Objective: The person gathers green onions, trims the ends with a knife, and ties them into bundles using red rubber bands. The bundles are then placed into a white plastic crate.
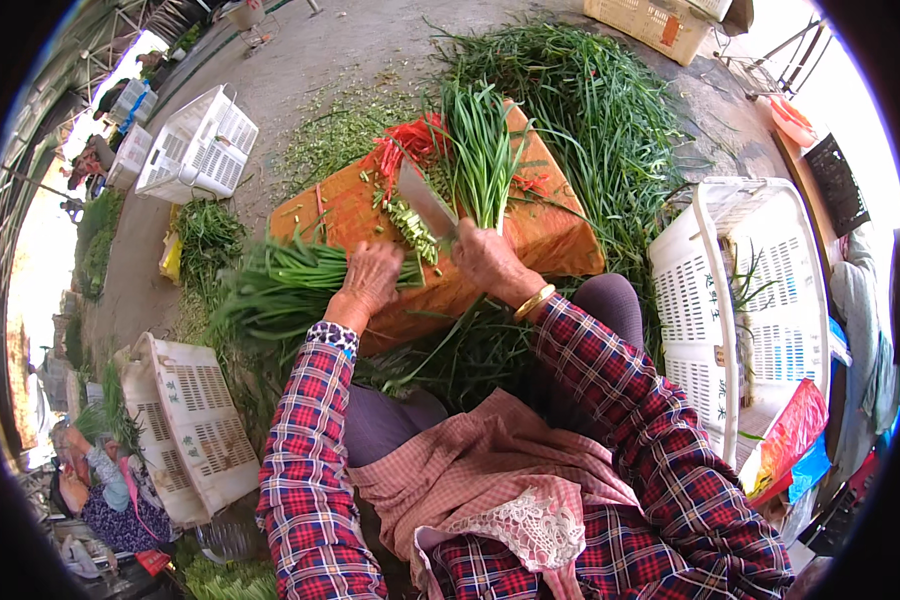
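Note:
My left hand (371,276) grips a bunch of Chinese chives (300,276), its cut ends pointing right and its leaves hanging off the left side of an orange-covered block (570,240). In my right hand (495,262) is a cleaver (425,201), its handle hidden in my fist and its broad blade slanting up and left. Short cut stem ends (411,229) lie between the blade and my left hand. A second bunch of chives (484,161) lies on the block, just beyond my right hand. Red ties (411,142) are heaped at the block's far edge.
Loose green leaves (600,112) are piled behind and right of the block. White plastic crates stand at right (694,322), lower left (210,420) and upper left (202,142). Stem scraps (337,139) litter the floor. Another person (112,487) is at lower left.

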The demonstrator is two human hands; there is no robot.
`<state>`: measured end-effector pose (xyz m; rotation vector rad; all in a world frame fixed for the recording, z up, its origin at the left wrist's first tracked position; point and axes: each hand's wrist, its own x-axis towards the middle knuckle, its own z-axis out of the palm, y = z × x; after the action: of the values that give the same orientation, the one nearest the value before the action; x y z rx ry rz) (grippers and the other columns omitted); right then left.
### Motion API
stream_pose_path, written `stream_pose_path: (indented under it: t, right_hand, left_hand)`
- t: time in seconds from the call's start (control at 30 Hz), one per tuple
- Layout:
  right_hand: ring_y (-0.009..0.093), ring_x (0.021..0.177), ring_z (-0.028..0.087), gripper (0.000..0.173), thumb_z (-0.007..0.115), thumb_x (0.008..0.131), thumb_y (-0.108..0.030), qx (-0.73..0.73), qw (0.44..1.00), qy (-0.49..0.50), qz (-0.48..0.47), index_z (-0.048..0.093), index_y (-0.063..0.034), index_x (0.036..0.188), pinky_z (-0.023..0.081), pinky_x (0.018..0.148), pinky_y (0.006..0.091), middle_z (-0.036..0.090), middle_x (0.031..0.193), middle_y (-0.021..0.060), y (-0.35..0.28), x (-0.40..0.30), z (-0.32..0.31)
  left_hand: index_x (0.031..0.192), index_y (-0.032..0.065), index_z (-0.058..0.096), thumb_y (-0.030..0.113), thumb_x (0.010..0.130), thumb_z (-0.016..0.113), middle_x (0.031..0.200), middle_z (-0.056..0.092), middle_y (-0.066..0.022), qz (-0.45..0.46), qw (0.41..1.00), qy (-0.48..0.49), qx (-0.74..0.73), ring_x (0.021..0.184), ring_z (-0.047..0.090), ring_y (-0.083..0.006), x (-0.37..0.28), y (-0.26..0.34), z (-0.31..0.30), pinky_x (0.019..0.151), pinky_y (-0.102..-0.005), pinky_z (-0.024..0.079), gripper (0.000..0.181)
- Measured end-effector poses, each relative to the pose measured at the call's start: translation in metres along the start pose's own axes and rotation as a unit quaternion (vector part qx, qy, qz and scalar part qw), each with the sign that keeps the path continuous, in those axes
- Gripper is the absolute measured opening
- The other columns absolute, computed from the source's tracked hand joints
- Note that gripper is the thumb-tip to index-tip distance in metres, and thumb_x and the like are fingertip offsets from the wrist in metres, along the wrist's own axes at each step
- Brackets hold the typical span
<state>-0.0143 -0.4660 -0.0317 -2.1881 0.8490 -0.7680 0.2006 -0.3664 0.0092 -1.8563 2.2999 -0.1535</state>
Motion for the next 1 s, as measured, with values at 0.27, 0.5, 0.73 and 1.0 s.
stream_pose_path:
  t: [0.27, 0.5, 0.73, 1.0]
  right_hand:
    - [0.048, 0.082, 0.062, 0.034, 0.063, 0.083, -0.008, -0.072, 0.994, 0.067, -0.044, 0.050, 0.0028, 0.112, 0.050, 0.071, 0.0534, 0.062, 0.086, 0.0289, 0.001, 0.035, 0.006]
    - [0.040, 0.082, 0.065, 0.019, 0.043, 0.099, -0.015, -0.233, 0.968, -0.037, -0.085, 0.057, -0.0042, 0.105, 0.052, 0.069, 0.0500, 0.064, 0.090, 0.0222, 0.037, 0.051, 0.010]
    - [0.031, 0.075, 0.071, 0.015, 0.061, 0.090, -0.018, -0.253, 0.959, -0.086, -0.090, 0.069, -0.0085, 0.081, 0.055, 0.062, 0.0424, 0.069, 0.073, 0.0137, -0.012, 0.031, -0.016]
    - [0.035, 0.092, 0.066, 0.033, 0.071, 0.084, -0.015, -0.124, 0.955, -0.167, -0.210, 0.062, -0.0070, 0.114, 0.054, 0.075, 0.0439, 0.065, 0.100, 0.0137, -0.057, -0.037, 0.016]
  left_hand:
    - [0.112, 0.0031, 0.062, 0.004, 0.077, 0.065, 0.112, 0.063, -0.0116, 0.092, 0.983, 0.154, 0.021, 0.113, 0.058, -0.0278, -0.024, 0.028, -0.035, 0.102, -0.0414, 0.042, 0.036]
    - [0.153, 0.0029, 0.031, -0.006, 0.083, 0.057, 0.155, 0.033, -0.0212, -0.277, 0.944, 0.127, -0.122, 0.144, 0.034, -0.0406, -0.098, 0.072, 0.000, 0.116, -0.0485, 0.032, 0.076]
    - [0.128, -0.0008, 0.060, 0.003, 0.085, 0.060, 0.119, 0.066, -0.0114, -0.467, 0.570, 0.198, -0.647, 0.106, 0.063, -0.0240, -0.121, 0.062, 0.033, 0.091, -0.0382, 0.050, 0.043]
    - [0.104, 0.0045, 0.069, 0.023, 0.093, 0.064, 0.087, 0.069, -0.0039, -0.486, 0.390, 0.208, -0.754, 0.073, 0.066, -0.0161, -0.088, 0.075, 0.038, 0.061, -0.0323, 0.054, 0.022]
